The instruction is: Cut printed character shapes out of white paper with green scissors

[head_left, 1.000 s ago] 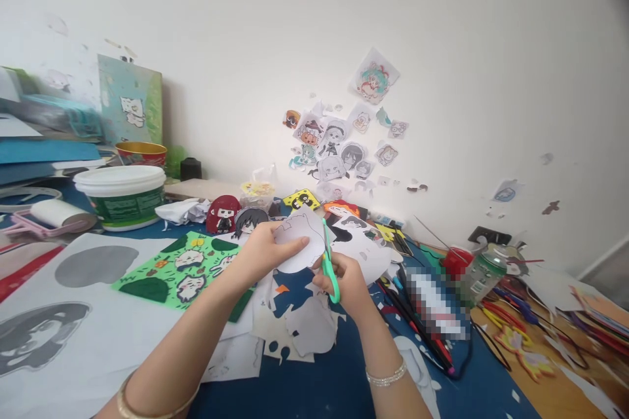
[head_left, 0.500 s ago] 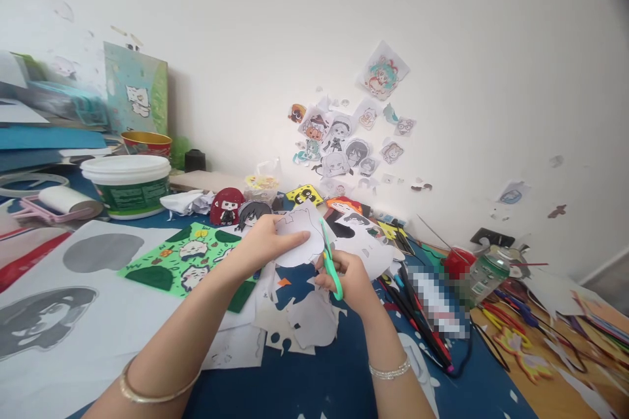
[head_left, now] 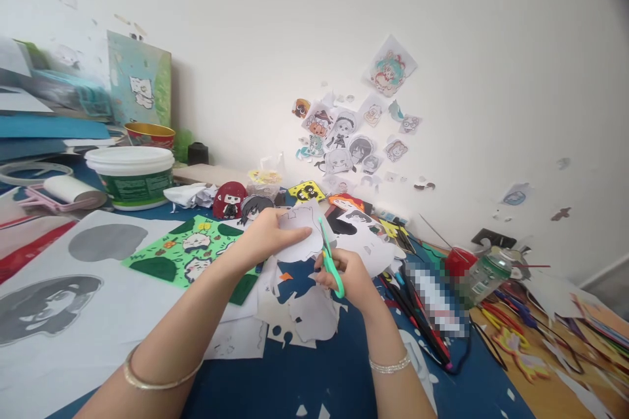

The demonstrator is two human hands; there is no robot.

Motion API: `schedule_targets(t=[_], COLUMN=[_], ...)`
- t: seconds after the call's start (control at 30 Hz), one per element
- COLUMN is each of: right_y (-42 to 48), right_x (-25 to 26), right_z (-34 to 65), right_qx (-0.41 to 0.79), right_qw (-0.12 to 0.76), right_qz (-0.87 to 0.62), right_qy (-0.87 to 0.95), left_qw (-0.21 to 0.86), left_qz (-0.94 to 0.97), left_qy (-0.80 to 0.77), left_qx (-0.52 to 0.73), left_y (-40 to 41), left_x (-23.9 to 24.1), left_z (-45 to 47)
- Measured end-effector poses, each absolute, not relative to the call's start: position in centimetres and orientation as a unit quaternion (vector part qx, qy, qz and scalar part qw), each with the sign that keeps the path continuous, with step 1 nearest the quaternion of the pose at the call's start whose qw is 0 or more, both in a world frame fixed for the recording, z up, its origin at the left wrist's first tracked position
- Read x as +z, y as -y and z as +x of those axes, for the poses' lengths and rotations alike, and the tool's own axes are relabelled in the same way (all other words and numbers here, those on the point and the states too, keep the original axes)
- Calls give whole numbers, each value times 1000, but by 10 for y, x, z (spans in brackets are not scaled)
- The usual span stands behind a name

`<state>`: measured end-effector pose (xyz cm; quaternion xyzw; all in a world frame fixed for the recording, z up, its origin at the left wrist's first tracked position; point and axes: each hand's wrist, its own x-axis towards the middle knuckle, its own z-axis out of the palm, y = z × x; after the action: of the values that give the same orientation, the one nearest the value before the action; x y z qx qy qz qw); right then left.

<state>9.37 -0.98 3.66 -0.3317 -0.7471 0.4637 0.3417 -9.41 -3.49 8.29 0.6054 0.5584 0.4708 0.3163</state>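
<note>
Between thumb and fingers, my left hand (head_left: 270, 236) pinches a white paper cutout (head_left: 297, 242) with thin black outlines drawn on it. My right hand (head_left: 344, 278) grips green scissors (head_left: 332, 268) by the handles, blades pointing up along the paper's right edge. Whether the blades touch the paper I cannot tell. Below the hands lie white paper scraps (head_left: 314, 314) and a small orange piece (head_left: 285, 277). Left of them is a green sheet (head_left: 162, 268) with cartoon figures, partly behind my left forearm.
A white-lidded tub (head_left: 130, 177) stands at the left behind a large printed sheet (head_left: 59, 262). Pens (head_left: 417, 321), a glass jar (head_left: 486, 278) and a red cup (head_left: 459, 263) are on the right. Cutout drawings (head_left: 348, 137) cling to the wall.
The paper in my left hand has turned and tipped slightly, moving a little away from the scissor blades. My right hand keeps nearly the same place. The whole view has shifted slightly.
</note>
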Motion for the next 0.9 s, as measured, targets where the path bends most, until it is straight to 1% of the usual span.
schedule_targets(t=[0.43,0.8,0.9], right_y=[10,10,10], right_x=[36,37,38], right_z=[94,95,95], right_qx=[490,480,478], right_qw=[329,309,300], right_qz=[-328,-332,-335], right_qy=[737,751,755], left_qw=[357,305,306], left_qz=[581,615,620], left_qy=[-561,-556,-558], left_qx=[470,469,459], left_y=[34,32,32], left_x=[84,80,80], left_z=[-95,-98,-98])
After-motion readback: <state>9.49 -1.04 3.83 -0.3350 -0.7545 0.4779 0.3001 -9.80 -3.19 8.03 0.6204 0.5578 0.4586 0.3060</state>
